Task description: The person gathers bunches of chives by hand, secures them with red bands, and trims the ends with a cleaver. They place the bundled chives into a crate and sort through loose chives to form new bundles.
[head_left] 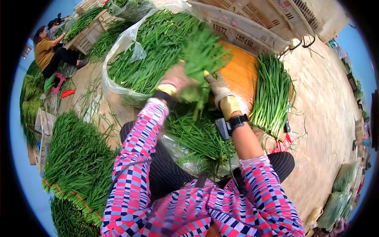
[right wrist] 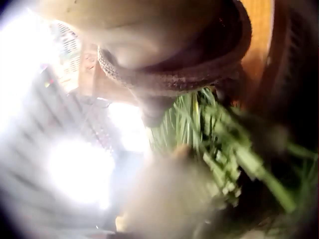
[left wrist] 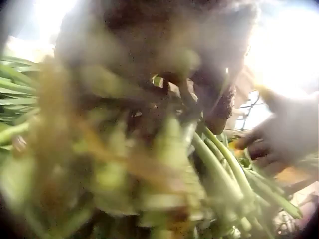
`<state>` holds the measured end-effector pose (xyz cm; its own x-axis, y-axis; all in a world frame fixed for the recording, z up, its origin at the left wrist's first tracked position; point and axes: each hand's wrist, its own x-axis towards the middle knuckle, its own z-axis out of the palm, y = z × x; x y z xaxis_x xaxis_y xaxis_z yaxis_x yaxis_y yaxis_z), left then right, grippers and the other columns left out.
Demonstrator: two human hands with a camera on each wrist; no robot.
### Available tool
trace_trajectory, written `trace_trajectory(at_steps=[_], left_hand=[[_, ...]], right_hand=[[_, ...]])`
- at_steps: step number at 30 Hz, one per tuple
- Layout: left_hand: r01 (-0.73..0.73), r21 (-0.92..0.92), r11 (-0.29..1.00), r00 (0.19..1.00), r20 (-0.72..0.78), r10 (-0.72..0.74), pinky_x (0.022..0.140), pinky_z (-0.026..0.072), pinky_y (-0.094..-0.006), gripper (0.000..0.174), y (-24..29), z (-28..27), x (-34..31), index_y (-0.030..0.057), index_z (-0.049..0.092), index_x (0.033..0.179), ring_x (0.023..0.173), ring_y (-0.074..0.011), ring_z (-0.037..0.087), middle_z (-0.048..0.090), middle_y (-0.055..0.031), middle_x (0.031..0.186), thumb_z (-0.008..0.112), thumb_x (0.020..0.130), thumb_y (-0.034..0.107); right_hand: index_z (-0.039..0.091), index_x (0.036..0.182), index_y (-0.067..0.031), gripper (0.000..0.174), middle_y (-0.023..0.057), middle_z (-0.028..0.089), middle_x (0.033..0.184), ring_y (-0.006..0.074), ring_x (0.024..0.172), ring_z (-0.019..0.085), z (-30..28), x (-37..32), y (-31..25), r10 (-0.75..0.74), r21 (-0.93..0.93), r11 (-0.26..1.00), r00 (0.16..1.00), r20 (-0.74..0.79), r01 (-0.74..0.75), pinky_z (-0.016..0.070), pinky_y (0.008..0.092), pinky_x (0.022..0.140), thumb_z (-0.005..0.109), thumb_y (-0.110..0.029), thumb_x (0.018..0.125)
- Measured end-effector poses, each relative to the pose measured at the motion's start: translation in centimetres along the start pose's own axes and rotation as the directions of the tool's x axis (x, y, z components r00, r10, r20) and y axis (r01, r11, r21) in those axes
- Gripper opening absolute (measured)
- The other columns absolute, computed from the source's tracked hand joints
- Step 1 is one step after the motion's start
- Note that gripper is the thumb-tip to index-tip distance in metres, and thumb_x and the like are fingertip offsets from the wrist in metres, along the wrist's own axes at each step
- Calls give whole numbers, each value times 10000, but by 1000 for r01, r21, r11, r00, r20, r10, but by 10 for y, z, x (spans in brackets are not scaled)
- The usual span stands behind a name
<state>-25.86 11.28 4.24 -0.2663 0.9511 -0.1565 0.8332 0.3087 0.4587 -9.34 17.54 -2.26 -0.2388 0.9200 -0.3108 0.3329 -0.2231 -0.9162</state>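
Observation:
In the head view my gloved left hand (head_left: 177, 81) grips a motion-blurred bunch of green stalks (head_left: 203, 53), raised over the big leafy heap (head_left: 154, 47) in a clear plastic bag. My gloved right hand (head_left: 219, 89) is just right of that bunch, its fingers extended toward it. The left wrist view has the stalk ends (left wrist: 219, 169) below the dark glove, with the right hand (left wrist: 284, 137) spread at the right. Cut stalk ends (right wrist: 224, 172) also show in the right wrist view. Loose greens (head_left: 201, 138) lie on plastic between my legs.
An orange board (head_left: 239, 73) lies beyond my right hand, with a neat green bundle (head_left: 272, 94) along its right side. White crates (head_left: 244, 33) stand at the back. Banded bundles (head_left: 75, 158) are piled at the left. A seated person (head_left: 49, 51) is at the upper left.

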Motion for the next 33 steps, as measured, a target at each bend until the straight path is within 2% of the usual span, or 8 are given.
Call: trace_trajectory(at_steps=[4,10,14,19,22,27,28,33], left_hand=[[-138,141,980,990,43,133,1042,359,-333,1102,64,29,-28,-62,177,1433,1279,-364,405,389,-274,1384,777,657,440],[-78,-54,995,995,56,81,1057,356,-325,977,73,8,-35,-10,298,1415,1244,-321,467,461,-218,1355,792,682,406],[233,-279,931,967,-31,-251,1005,404,-360,906,45,-9,-8,-38,401,1341,1189,-333,518,513,-246,1288,718,726,547],[235,-327,915,969,5,-247,992,404,-388,1045,24,33,26,-104,398,1311,1196,-373,499,493,-269,1300,657,688,694],[341,-798,497,928,371,-40,908,475,-338,762,47,32,16,-71,527,1207,1014,-259,616,642,-171,1096,720,749,507],[208,-969,135,914,242,325,871,508,-306,334,40,59,-1,-1,632,1093,909,-184,641,673,-91,1024,635,864,242],[349,-937,-4,891,330,313,873,509,-311,321,50,46,-19,1,633,1091,909,-190,643,673,-91,1024,628,865,229],[73,-997,-22,942,62,330,826,537,-357,405,89,13,-26,-7,616,1066,845,-230,660,680,-93,940,780,734,157]], right_hand=[[341,1382,0,786,197,543,1264,298,1108,545,-15,16,6,-50,503,863,980,190,-54,432,386,925,708,-400,814],[249,1439,-12,853,220,523,1283,293,1054,570,-93,4,-4,93,-183,978,994,-59,-103,467,363,854,705,-371,814],[239,1436,14,916,249,503,1294,324,1098,568,-105,-10,-19,176,56,983,983,-58,-173,479,387,847,683,-467,795],[395,1375,-28,759,219,540,1254,264,1019,598,-98,5,-15,25,-212,977,995,96,-4,462,321,867,668,-452,807],[540,1222,15,531,178,608,1159,195,1031,591,-70,0,-43,174,-401,913,956,235,-67,459,298,867,572,-393,884],[609,1129,-25,318,75,652,1045,186,881,630,-93,-40,-14,-291,320,931,889,355,177,500,284,797,627,-204,867],[611,1106,-17,313,67,656,1017,159,854,627,-88,-48,-24,-23,584,772,908,418,-249,514,284,747,676,-163,837],[576,1137,-23,392,84,649,996,182,868,627,-99,-48,-48,-384,573,805,872,304,154,533,325,761,728,-158,802]])
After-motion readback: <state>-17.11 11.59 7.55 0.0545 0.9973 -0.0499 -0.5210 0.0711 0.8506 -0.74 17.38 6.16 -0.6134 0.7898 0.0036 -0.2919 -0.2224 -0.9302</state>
